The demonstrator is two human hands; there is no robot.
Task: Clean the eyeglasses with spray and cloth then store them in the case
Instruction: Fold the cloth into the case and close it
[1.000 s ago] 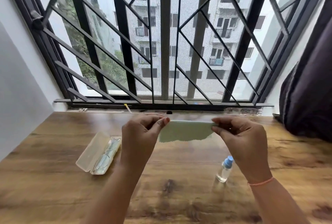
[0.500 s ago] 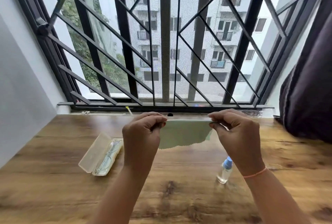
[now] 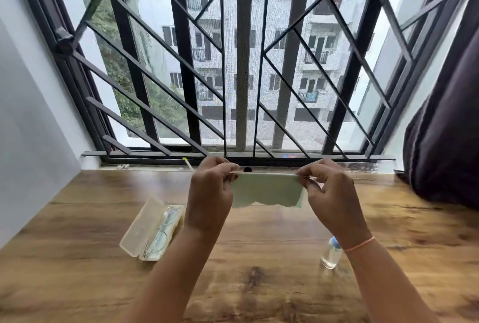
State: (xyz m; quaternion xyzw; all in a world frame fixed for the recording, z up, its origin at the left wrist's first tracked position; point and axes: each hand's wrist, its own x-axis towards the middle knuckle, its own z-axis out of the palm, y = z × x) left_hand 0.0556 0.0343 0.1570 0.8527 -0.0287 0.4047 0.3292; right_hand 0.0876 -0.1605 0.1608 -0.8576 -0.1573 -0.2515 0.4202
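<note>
Above the brown wood-grain table (image 3: 77,258), the left hand (image 3: 210,195) and right hand (image 3: 329,193) each pinch an upper corner of a pale green cleaning cloth (image 3: 267,190), stretching it flat between them. At near left lies an open cream plastic case (image 3: 140,226) with thin metal-framed eyeglasses (image 3: 162,232) inside. A small clear spray bottle with blue cap (image 3: 330,254) stands at near right, partly behind the right wrist.

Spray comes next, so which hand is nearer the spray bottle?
Right. The right hand pinches one corner of the cloth, with the spray bottle just beneath its wrist; the left hand pinches the other corner, farther off, nearer the open case.
</note>
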